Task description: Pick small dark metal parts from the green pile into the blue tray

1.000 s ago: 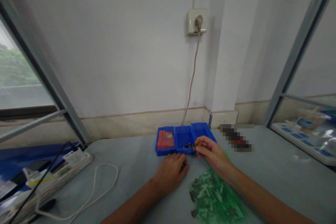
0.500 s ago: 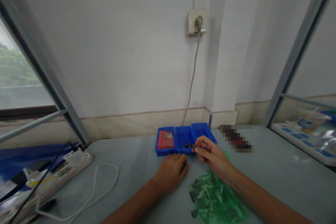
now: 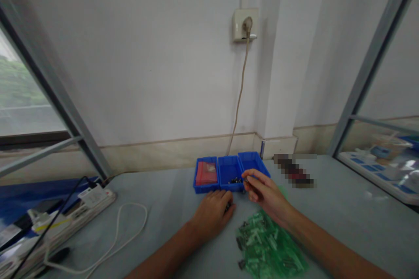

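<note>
Three blue bins stand side by side against the wall. Inside the left bin (image 3: 205, 190) is a red packet (image 3: 206, 173); small dark and shiny parts (image 3: 235, 180) lie at the front of the middle bin (image 3: 229, 166). The right bin (image 3: 252, 162) is partly hidden by my right hand (image 3: 260, 187), whose fingers are pinched together at its front corner; whatever they hold is too small to name. My left hand (image 3: 214, 211) rests curled on the table before the bins, round small dark parts (image 3: 228, 205). Below my right hand lies a green plastic bag (image 3: 271, 248) with small pieces.
A power strip (image 3: 94, 209) with plugs and a looped white cable (image 3: 145, 218) occupy the left side of the table (image 3: 170, 187). A blurred dark object (image 3: 296, 172) lies at the back right. Metal frame posts rise on both sides; a wall socket (image 3: 245, 25) has a cord hanging down.
My right hand's fingertips have shifted slightly right, leaving more of the small parts in the middle bin visible. My left hand has stayed nearly still.
</note>
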### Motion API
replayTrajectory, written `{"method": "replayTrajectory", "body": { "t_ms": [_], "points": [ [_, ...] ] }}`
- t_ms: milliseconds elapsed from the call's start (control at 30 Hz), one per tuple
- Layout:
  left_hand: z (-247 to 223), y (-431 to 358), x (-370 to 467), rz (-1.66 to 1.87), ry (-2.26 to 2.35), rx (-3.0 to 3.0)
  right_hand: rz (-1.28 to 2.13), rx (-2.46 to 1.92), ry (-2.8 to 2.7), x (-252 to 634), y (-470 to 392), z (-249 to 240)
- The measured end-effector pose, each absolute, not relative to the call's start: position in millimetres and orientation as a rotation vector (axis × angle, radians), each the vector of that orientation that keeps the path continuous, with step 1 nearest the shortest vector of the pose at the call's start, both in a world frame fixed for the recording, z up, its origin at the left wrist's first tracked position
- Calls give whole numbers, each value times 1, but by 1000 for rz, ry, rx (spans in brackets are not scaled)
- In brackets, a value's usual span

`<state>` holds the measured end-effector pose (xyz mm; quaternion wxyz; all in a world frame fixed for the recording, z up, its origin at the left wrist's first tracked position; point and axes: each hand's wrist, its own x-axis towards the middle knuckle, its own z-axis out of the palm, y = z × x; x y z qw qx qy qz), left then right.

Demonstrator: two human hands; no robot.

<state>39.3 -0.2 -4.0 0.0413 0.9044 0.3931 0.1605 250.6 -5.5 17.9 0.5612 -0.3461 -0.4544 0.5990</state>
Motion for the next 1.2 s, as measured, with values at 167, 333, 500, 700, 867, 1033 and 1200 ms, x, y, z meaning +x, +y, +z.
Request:
{"method": "replayTrajectory", "body": {
  "t_ms": [167, 333, 500, 700, 867, 1033, 1200],
  "points": [
    [-1, -1, 40, 483, 1202, 2765, 1193, -907, -1244, 253, -3, 16],
    [0, -2, 40, 471, 1211, 2762, 889, -990, -1430, 256, -3, 15],
    [0, -1, 40, 456, 1214, 2766, 728, -1047, -1534, 254, -6, 15],
    [0, -1, 40, 477, 1201, 2767, 746, -1033, -1539, 253, -7, 17],
    [-3, -1, 40, 479, 1207, 2772, 949, -974, -1492, 254, -5, 11],
    [-2, -1, 40, 479, 1203, 2778, 1212, -874, -1275, 252, -5, 13],
    [-1, -1, 40, 469, 1214, 2772, 1378, -766, -1076, 250, -6, 18]
  ]
}}
